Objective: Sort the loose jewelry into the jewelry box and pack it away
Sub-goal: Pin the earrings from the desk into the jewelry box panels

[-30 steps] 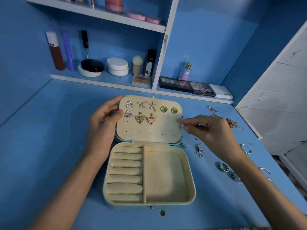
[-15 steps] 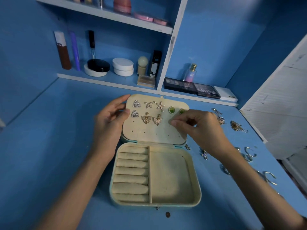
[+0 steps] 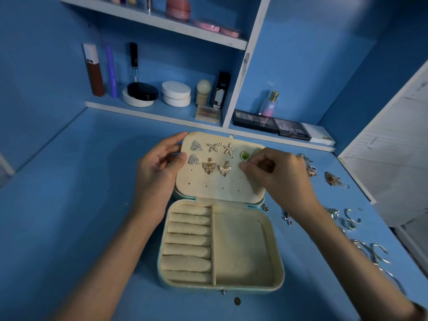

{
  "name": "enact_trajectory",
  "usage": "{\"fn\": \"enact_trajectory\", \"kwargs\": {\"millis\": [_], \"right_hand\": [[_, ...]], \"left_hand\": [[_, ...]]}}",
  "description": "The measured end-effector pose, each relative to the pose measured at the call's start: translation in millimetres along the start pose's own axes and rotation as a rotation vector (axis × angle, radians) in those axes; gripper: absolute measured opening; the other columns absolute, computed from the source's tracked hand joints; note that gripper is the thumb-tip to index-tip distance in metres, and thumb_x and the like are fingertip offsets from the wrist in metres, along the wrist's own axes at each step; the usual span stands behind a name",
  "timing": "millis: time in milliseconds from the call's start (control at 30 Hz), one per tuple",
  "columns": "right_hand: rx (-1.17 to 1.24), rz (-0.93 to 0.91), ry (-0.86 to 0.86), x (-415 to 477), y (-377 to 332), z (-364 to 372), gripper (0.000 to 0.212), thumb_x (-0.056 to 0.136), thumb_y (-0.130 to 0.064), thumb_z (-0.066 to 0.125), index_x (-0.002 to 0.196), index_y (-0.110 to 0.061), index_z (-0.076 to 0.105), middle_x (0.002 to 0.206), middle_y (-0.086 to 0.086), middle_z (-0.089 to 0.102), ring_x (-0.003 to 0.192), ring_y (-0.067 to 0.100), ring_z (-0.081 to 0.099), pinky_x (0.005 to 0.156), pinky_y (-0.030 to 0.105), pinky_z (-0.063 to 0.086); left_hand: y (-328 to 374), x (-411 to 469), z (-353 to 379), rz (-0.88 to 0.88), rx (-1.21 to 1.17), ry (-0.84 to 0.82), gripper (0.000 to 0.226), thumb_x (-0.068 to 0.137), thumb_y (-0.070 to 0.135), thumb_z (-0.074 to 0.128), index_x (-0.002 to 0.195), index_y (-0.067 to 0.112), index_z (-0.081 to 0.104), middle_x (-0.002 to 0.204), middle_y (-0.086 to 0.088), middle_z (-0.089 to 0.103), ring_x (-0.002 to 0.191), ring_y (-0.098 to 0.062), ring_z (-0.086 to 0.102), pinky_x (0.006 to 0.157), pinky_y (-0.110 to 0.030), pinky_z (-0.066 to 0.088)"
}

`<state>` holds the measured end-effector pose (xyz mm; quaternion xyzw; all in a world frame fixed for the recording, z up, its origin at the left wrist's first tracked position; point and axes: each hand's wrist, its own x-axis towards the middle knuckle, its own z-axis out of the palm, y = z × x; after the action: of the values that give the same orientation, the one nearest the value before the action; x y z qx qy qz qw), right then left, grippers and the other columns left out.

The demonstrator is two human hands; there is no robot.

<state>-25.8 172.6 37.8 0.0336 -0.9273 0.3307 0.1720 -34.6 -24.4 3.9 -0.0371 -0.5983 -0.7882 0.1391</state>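
The cream jewelry box (image 3: 278,269) lies open on the blue desk, its lid (image 3: 220,188) folded back. Pinned to the lid are triangle earrings (image 3: 196,145), star-flower earrings (image 3: 214,147), butterfly earrings (image 3: 209,167) and a green earring (image 3: 244,155). My left hand (image 3: 157,167) holds the lid's left edge, thumb on its face. Over the lid's right side, my right hand (image 3: 278,172) pinches a small earring just below the green one and hides the lid behind it. Both the ring rolls (image 3: 187,239) and the open compartment (image 3: 240,249) hold nothing.
Loose silver hoops and rings (image 3: 352,218), gold chains (image 3: 333,179) and small silver pieces (image 3: 288,220) lie on the desk right of the box. A small dark round piece (image 3: 237,301) sits by the box front. Cosmetics line the back shelf (image 3: 162,114). A white cabinet (image 3: 393,147) stands at the right.
My right hand has moved left from the lid's right edge onto its face, below the green earring, and now covers the second green earring. My left hand kept its hold.
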Motion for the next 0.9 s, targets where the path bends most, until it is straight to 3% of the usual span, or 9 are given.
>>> {"fn": "enact_trajectory", "kwargs": {"millis": [100, 300, 367, 533, 733, 900], "right_hand": [[-0.058, -0.044, 0.08, -3.6, 1.5, 5.9, 0.017, 0.077, -0.03, 0.074, 0.075, -0.015, 0.068, 0.071, 0.001, 0.065, 0.066, 0.018, 0.056, 0.064, 0.04, 0.051], [-0.066, -0.079, 0.078, -8.4, 3.9, 4.8, 0.008, 0.081, -0.025, 0.07, 0.078, -0.017, 0.072, 0.071, 0.0, 0.065, 0.064, 0.016, 0.053, 0.063, 0.041, 0.049], [-0.049, -0.069, 0.053, -9.3, 3.5, 2.4, 0.005, 0.081, -0.018, 0.069, 0.079, -0.017, 0.073, 0.069, 0.001, 0.065, 0.062, 0.014, 0.052, 0.063, 0.038, 0.049], [0.055, -0.053, -0.041, -11.7, 3.8, -5.0, 0.013, 0.082, -0.006, 0.065, 0.083, -0.015, 0.075, 0.062, 0.006, 0.062, 0.06, 0.015, 0.049, 0.052, 0.01, 0.037], [0.093, -0.035, -0.026, -8.6, 15.1, -22.8, 0.012, 0.086, -0.011, 0.063, 0.085, -0.019, 0.072, 0.059, 0.003, 0.055, 0.042, 0.006, 0.041, 0.046, 0.009, 0.031], [-0.001, -0.002, -0.006, -4.2, 38.7, -36.7, 0.01, 0.086, -0.012, 0.065, 0.085, -0.02, 0.07, 0.064, 0.001, 0.059, 0.053, 0.004, 0.048, 0.052, 0.007, 0.035]], "left_hand": [[-0.2, 0.1, -0.2, -0.003, 0.002, 0.001, 0.042, 0.087, -0.011, 0.053, 0.1, 0.028, 0.065, 0.091, 0.005, 0.068, 0.079, 0.003, 0.064, 0.067, -0.009, 0.047], [-1.1, 0.5, 0.1, -0.008, 0.018, 0.006, 0.042, 0.088, -0.01, 0.053, 0.101, 0.028, 0.064, 0.091, 0.005, 0.067, 0.079, 0.004, 0.064, 0.068, -0.009, 0.047], [-1.2, 0.4, 0.4, -0.011, 0.021, 0.008, 0.041, 0.088, -0.01, 0.053, 0.103, 0.027, 0.064, 0.091, 0.005, 0.067, 0.079, 0.005, 0.064, 0.068, -0.009, 0.047], [-3.1, 1.3, -0.1, -0.016, 0.029, 0.012, 0.042, 0.088, -0.01, 0.053, 0.102, 0.028, 0.064, 0.092, 0.004, 0.067, 0.079, 0.005, 0.063, 0.068, -0.009, 0.046], [-4.3, 2.4, -0.4, -0.019, 0.026, 0.01, 0.042, 0.088, -0.01, 0.052, 0.102, 0.028, 0.064, 0.092, 0.002, 0.067, 0.078, 0.004, 0.063, 0.068, -0.009, 0.047], [-5.6, 3.3, -0.7, -0.028, 0.043, 0.017, 0.042, 0.088, -0.008, 0.053, 0.102, 0.03, 0.064, 0.095, 0.002, 0.067, 0.08, 0.004, 0.064, 0.067, -0.01, 0.048]]}}
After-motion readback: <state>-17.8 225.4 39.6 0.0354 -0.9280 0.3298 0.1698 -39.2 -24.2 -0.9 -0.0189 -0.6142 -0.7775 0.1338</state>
